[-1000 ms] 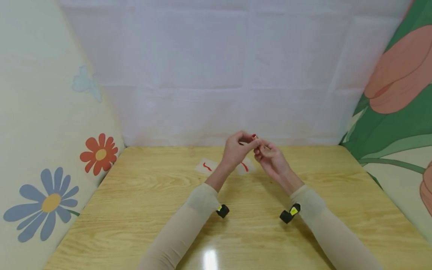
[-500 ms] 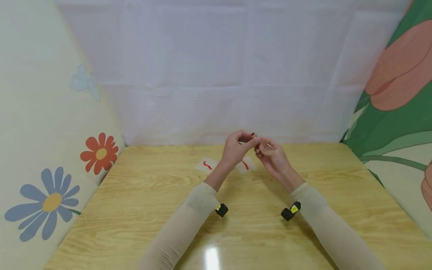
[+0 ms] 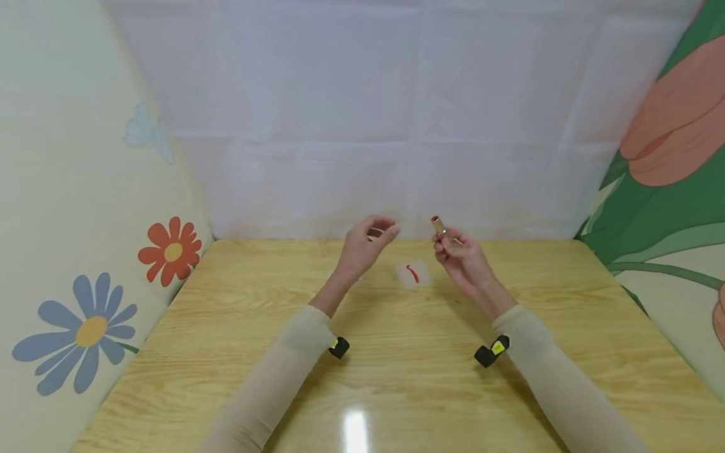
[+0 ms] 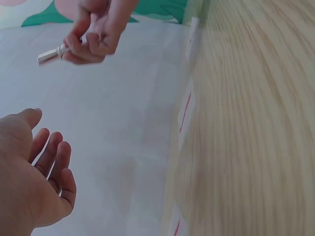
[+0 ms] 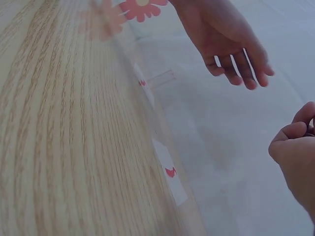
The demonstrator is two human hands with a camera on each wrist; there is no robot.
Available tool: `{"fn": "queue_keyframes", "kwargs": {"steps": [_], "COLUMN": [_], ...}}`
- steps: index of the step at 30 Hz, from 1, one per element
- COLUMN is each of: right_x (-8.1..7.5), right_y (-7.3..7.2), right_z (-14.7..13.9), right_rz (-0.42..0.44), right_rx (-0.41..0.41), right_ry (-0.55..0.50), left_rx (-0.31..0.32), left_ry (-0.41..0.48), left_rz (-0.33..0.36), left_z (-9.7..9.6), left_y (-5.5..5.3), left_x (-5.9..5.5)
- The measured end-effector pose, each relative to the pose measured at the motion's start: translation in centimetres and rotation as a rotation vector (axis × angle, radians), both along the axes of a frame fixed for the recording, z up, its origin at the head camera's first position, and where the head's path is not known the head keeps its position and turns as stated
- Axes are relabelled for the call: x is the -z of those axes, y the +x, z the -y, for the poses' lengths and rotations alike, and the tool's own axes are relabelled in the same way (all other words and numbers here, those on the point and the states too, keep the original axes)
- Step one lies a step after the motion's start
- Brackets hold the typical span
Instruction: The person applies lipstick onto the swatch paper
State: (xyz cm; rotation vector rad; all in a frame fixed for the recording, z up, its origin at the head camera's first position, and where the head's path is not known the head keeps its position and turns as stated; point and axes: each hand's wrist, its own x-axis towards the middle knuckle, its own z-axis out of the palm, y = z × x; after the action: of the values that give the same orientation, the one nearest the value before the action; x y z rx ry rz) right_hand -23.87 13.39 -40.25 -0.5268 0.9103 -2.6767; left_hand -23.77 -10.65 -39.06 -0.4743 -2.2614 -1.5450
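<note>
A gold lipstick (image 3: 438, 225) with a red tip points up and leftward. My right hand (image 3: 467, 261) grips its lower end between thumb and curled fingers; the left wrist view also shows this lipstick (image 4: 49, 55), slightly blurred. Apart from it, to the left, my left hand (image 3: 362, 248) hangs in the air with loosely bent fingers and nothing in them. Below and between the hands, a small white paper piece (image 3: 403, 275) with a red stroke lies on the table. Another marked paper (image 5: 143, 83) appears in the right wrist view; in the head view the left hand or wrist hides it.
The wooden table (image 3: 396, 371) ends at a white cloth backdrop (image 3: 317, 126). Flower-patterned panels stand at the left (image 3: 68, 189) and right (image 3: 668, 207). A small black device (image 3: 339, 347) is strapped at the left wrist, another device (image 3: 486, 356) at the right.
My left hand has let go of the lipstick and moved left, now covering the left paper. The right hand has stayed nearly in place, still holding the lipstick.
</note>
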Motion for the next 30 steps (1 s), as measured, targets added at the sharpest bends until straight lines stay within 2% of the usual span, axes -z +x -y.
{"fn": "queue_keyframes", "kwargs": {"steps": [7,10,15,18,23,26,30], "right_x": [0.1,0.2,0.4,0.4,0.3,0.2,0.2], "right_y": [-0.2,-0.2,-0.3,-0.4,-0.4,-0.4,-0.4], "right_z": [-0.3,-0.4,-0.6,-0.6,-0.5,-0.4,-0.3], "right_rz": [0.008,0.015,0.042,0.045,0.031,0.032,0.039], "right_rx": [-0.001,0.001,-0.014,-0.029,-0.033,-0.038,-0.043], "right_ry": [-0.010,-0.007,-0.010,-0.015,0.001,0.002,-0.009], "left_rx": [-0.043,-0.088,-0.210,-0.276,-0.353,-0.362,-0.341], "left_ry": [-0.044,-0.050,-0.079,-0.125,-0.217,-0.255,-0.303], "left_rz": [-0.010,0.012,0.052,0.117,0.288,0.359,0.404], "left_z": [4.0,5.4,7.9,9.3,11.3,12.2,12.8], "left_y": [-0.3,-0.6,-1.2,-1.6,-1.7,-1.7,-1.8], "left_x": [0.4,0.6,0.9,1.2,1.6,1.9,2.0]}}
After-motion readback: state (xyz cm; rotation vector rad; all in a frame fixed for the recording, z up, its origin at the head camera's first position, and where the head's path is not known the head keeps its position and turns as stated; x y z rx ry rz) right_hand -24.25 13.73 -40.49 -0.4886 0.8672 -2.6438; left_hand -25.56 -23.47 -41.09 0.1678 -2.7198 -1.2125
